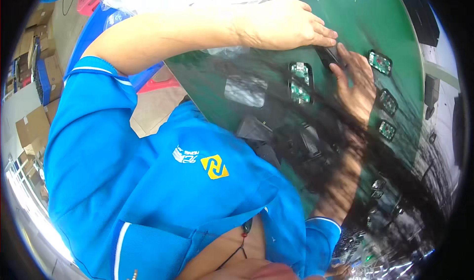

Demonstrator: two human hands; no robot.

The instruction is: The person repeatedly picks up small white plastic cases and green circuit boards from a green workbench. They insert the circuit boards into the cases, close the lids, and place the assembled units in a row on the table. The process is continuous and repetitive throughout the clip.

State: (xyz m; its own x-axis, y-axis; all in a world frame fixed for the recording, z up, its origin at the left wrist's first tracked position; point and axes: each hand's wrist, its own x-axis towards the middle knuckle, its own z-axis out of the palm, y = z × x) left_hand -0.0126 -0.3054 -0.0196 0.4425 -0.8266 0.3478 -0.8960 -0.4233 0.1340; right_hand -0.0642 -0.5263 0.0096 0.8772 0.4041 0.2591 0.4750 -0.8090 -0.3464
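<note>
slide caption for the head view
Both hands meet at a small dark piece over a green tabletop, with dark-framed circuit boards nearby.

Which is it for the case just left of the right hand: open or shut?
Open: the green circuit board shows bare inside the black case, with no lid hiding it.

Yellow emblem (215,167), white lettering (187,158) on shirt (168,196)

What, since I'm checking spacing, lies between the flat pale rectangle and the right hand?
A green circuit board in a black casing lies between the pale rectangle and the right hand, as the head view shows.
</note>
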